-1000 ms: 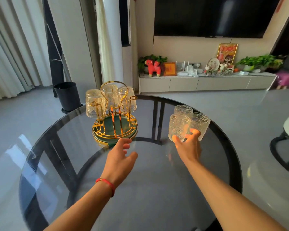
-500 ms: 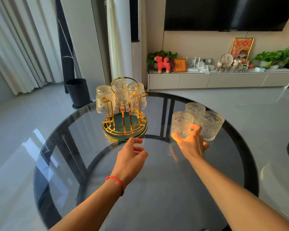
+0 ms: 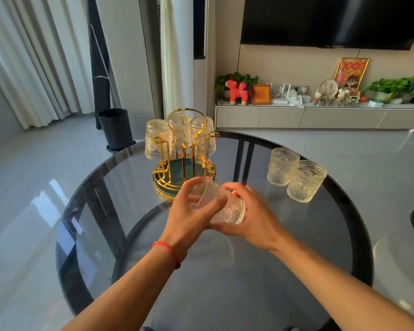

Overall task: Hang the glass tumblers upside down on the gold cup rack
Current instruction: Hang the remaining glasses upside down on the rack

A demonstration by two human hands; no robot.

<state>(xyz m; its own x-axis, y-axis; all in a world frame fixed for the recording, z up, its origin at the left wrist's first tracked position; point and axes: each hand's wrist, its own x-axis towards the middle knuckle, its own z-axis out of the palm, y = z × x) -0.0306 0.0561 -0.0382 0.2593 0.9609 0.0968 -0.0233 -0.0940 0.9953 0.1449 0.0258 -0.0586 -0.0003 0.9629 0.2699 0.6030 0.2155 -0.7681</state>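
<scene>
Racked: we count three tumblers upside down on the gold cup rack (image 3: 184, 163)
In hand: tilted tumbler (image 3: 221, 203), gripped by left hand (image 3: 193, 212) and right hand (image 3: 251, 216) together, just before the rack
Waiting: two upright tumblers (image 3: 296, 177) on the glass table (image 3: 320, 247), so we're roughly halfway

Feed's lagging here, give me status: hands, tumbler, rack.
Left hand and right hand both grip one tumbler, tilted, above table. Gold rack holds three upside down. Two tumblers upright on table. Path clear.
</scene>
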